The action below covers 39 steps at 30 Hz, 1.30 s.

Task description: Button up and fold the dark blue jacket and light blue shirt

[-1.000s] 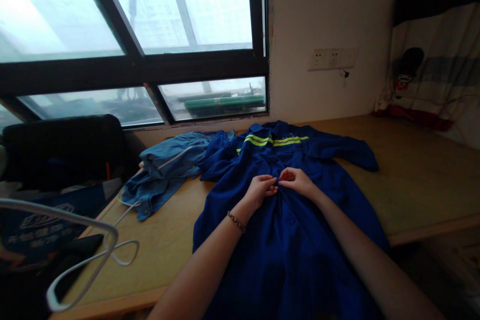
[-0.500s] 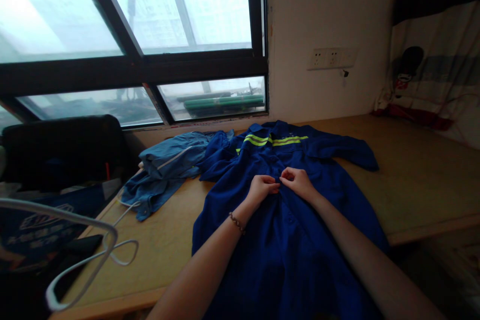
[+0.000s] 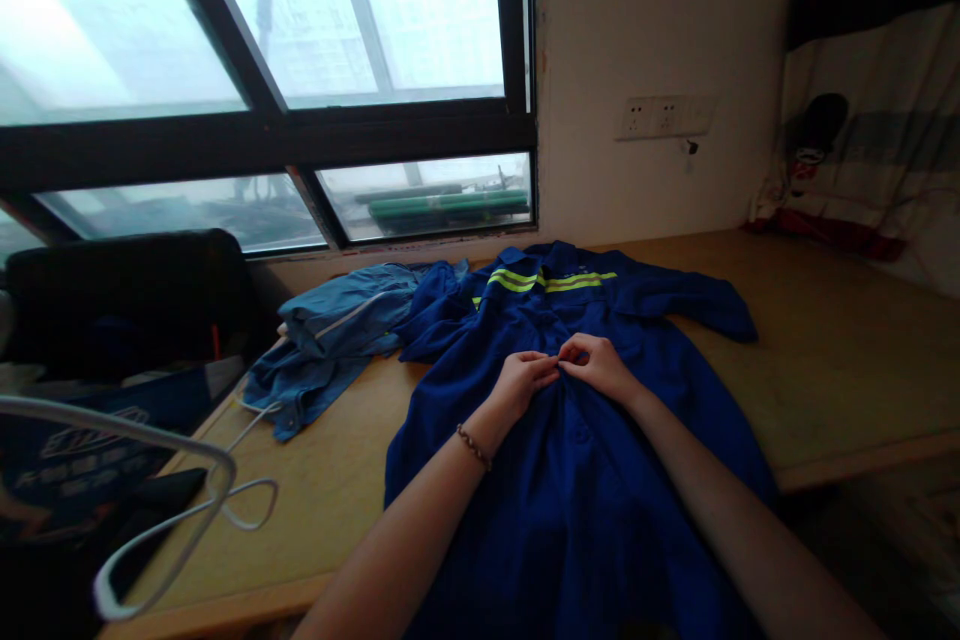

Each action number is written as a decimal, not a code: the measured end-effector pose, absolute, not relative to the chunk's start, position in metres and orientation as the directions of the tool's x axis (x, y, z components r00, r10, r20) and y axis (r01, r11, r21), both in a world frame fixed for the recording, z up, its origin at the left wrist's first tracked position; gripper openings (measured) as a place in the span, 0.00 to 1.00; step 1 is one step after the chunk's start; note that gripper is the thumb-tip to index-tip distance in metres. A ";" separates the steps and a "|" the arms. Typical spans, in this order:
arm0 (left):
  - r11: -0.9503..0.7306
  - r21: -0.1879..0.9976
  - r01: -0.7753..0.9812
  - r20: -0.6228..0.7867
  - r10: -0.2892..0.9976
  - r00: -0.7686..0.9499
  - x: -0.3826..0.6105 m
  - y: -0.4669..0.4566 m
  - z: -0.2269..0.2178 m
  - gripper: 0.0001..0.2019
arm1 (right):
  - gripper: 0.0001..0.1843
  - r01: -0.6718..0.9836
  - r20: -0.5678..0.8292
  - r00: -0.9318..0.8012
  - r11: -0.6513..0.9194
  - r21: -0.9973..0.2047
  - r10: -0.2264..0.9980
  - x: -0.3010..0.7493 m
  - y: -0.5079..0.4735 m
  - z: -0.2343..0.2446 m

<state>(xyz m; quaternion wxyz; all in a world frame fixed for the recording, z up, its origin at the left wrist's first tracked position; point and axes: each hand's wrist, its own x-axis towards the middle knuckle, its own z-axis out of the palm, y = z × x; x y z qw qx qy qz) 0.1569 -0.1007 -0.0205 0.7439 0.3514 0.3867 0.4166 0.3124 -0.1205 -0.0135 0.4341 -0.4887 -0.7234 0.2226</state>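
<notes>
A dark blue work garment (image 3: 480, 460) with yellow-green reflective strips (image 3: 577, 282) lies front up, collar towards the window. My left hand (image 3: 521, 382), a beaded bracelet (image 3: 474, 447) on its wrist, pinches the front opening at mid-length. Right against its fingertips, my right hand (image 3: 598, 368) is closed in a pinch on the same edge. The cloth gathers into folds below the fingers. One button (image 3: 582, 435) shows lower down the front. Whatever lies between the fingertips is hidden.
The garment is spread on a wooden table (image 3: 322, 510). Left of it lies a crumpled lighter blue garment (image 3: 352, 310). A white cable (image 3: 169, 430) loops over the table's left edge, near a black chair back (image 3: 135, 290). Wall sockets (image 3: 666, 117) sit beyond, beside the window.
My fingertips have come together at the front opening, the left hand's reaching slightly to the right. The garment lies almost as before.
</notes>
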 end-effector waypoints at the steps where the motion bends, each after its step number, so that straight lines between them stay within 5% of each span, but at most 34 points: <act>1: 0.411 0.837 -0.361 -0.281 0.889 0.360 0.157 -0.101 -0.021 0.08 | 0.04 0.507 0.408 -0.148 0.424 -0.751 0.901 0.312 -0.121 -0.014; 9: 0.493 0.839 -0.229 -0.386 0.837 0.387 0.150 -0.099 -0.014 0.08 | 0.04 0.523 0.457 -0.140 0.458 -0.719 0.878 0.307 -0.124 -0.014; 19: 0.510 0.788 -0.344 -0.373 0.841 0.391 0.152 -0.101 -0.010 0.03 | 0.04 0.478 0.456 -0.120 0.454 -0.752 0.882 0.306 -0.126 -0.010; 27: 0.459 0.764 -0.454 -0.334 0.883 0.330 0.157 -0.101 -0.014 0.03 | 0.14 0.226 0.221 -0.092 0.237 -0.945 0.971 0.311 -0.117 -0.013; 39: 0.431 0.758 -0.489 -0.314 0.899 0.305 0.159 -0.101 -0.021 0.05 | 0.18 -0.073 0.014 -0.069 0.009 -0.997 0.998 0.317 -0.116 -0.019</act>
